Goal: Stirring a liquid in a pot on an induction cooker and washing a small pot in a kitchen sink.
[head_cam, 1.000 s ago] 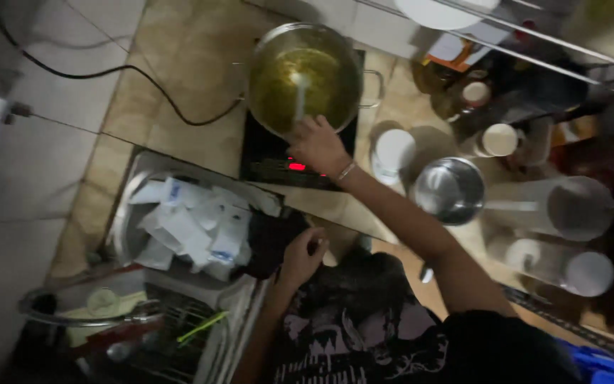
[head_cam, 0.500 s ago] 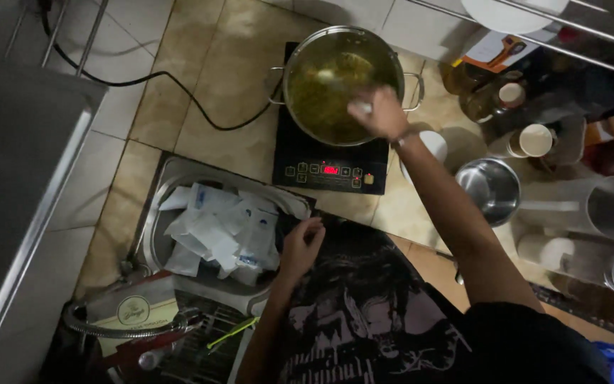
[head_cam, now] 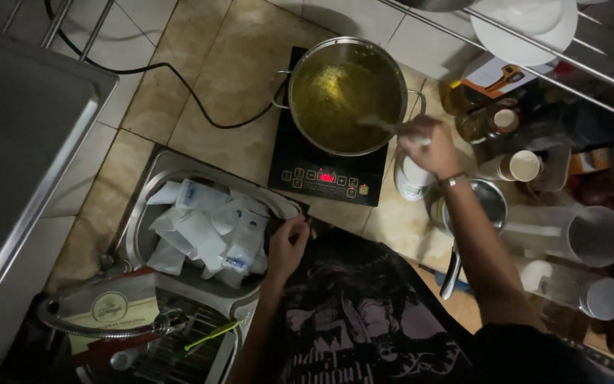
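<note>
Gripping the thin handle of a spoon [head_cam: 381, 125], the right hand [head_cam: 428, 146] has its fingers closed around it, the bowl end inside the steel pot [head_cam: 346, 96] of yellow liquid on the cooktop [head_cam: 325, 174]. The spoon seems light and stiff, best held at the handle end. The left hand [head_cam: 287, 245] rests with bent fingers on the rim of the basin [head_cam: 136, 235] of white packets [head_cam: 207, 231], holding nothing I can see.

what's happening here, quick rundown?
A person stands at a counter. The right hand holds a utensil that dips into yellowish liquid in a steel pot on a black induction cooktop, whose red display is lit. The left hand rests on the rim of a metal basin holding small white packets.
</note>
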